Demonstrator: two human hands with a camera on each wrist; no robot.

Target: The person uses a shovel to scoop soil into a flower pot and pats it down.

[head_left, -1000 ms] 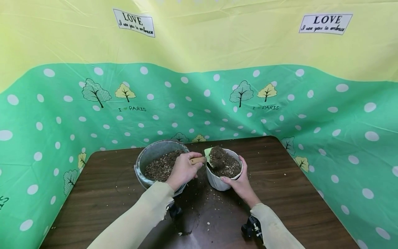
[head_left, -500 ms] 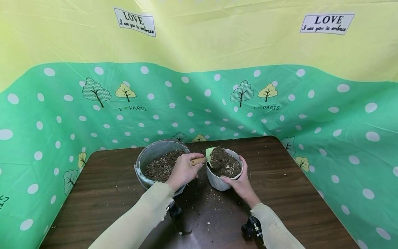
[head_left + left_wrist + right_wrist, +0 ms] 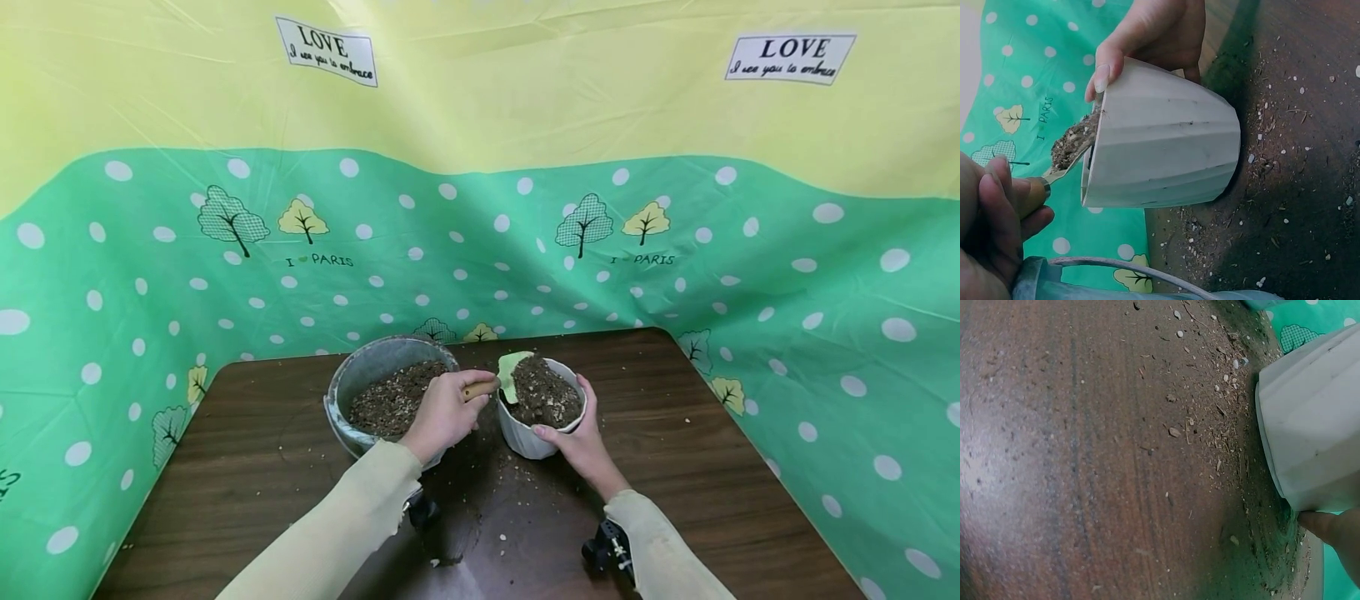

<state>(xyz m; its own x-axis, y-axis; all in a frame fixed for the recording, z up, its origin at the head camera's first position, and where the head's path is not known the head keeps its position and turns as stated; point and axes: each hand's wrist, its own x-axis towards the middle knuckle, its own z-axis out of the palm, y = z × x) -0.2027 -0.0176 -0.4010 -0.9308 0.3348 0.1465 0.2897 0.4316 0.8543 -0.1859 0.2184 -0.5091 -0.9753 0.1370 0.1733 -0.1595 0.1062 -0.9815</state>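
Observation:
My left hand [image 3: 441, 414] grips the wooden handle of a trowel [image 3: 480, 389]. Its pale green blade [image 3: 512, 372] leans over the left rim of a white ribbed pot [image 3: 527, 440], tipped toward the dark soil [image 3: 553, 397] inside. In the left wrist view a clump of soil [image 3: 1072, 145] lies between the blade and the pot's mouth. On the pot's right side my right hand [image 3: 583, 446] holds it, thumb on the near rim and fingers round the far wall. The right wrist view shows the pot's lower wall [image 3: 1313, 425] with a fingertip beside its base.
Left of the pot stands a grey bucket [image 3: 339, 421] with a handle, partly filled with soil [image 3: 393, 402]. Crumbs and pale bits of soil [image 3: 1222, 419] are scattered over the brown wooden table [image 3: 712, 467]. A green and yellow printed curtain [image 3: 450, 275] surrounds the table.
The trowel blade has tipped over, and soil has slid from it into the pot, so more green blade shows. The right hand and pot have stayed put.

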